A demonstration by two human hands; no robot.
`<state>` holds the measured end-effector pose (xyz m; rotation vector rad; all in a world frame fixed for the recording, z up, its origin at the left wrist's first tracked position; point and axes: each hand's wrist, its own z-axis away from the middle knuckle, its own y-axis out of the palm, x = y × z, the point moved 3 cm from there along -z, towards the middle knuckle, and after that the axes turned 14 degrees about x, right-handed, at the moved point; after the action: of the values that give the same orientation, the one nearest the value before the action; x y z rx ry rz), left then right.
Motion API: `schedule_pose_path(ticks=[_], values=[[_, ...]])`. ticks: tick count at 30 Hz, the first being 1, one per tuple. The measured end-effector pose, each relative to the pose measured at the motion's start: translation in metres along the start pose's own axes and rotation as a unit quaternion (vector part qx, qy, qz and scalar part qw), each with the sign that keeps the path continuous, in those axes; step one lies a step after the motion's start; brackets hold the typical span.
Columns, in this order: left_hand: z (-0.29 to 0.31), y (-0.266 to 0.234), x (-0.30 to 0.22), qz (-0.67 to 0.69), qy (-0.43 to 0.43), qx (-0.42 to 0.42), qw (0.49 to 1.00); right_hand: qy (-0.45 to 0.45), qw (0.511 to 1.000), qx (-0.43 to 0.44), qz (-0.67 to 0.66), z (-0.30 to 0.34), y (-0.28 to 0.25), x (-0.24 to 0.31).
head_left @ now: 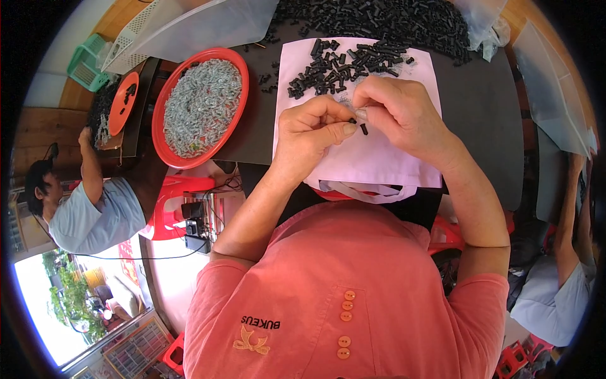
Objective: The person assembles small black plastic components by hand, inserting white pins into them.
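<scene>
Over a pale pink cloth bag, my two hands meet almost fingertip to fingertip. My left hand is closed in a pinch, with a small black tubular piece showing at the fingertips. Close beside it, my right hand is closed too, thumb against forefinger; what it pinches is too small to make out. Just below the fingertips is another short black piece; whether it is held or lies on the cloth, I cannot tell. A loose heap of black tubular pieces lies on the cloth beyond my hands.
Left on the dark table stands a red basin full of small clear pieces. A larger pile of black pieces covers the far side. One person works at the left, another at the right.
</scene>
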<state>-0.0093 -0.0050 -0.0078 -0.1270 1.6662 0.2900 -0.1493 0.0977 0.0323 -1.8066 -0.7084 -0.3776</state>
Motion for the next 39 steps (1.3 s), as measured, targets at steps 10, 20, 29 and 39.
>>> schedule_pose_path(ticks=[10,20,29,39], values=[[0.0003,-0.0004,0.0001,-0.002,-0.009,0.000,1.000,0.012,1.000,-0.015,0.020,0.0009,-0.0017,-0.0040],[0.0001,0.0000,-0.0009,-0.001,-0.006,-0.001,1.000,0.018,1.000,-0.005,0.022,0.0007,-0.0031,-0.0031],[0.0006,-0.0009,0.0023,-0.005,-0.008,-0.007,1.000,0.030,0.999,0.012,0.038,0.0010,-0.0022,-0.0039],[0.0008,-0.0004,0.0024,-0.005,0.003,-0.008,1.000,0.038,0.997,0.025,0.061,0.0014,-0.0019,-0.0045]])
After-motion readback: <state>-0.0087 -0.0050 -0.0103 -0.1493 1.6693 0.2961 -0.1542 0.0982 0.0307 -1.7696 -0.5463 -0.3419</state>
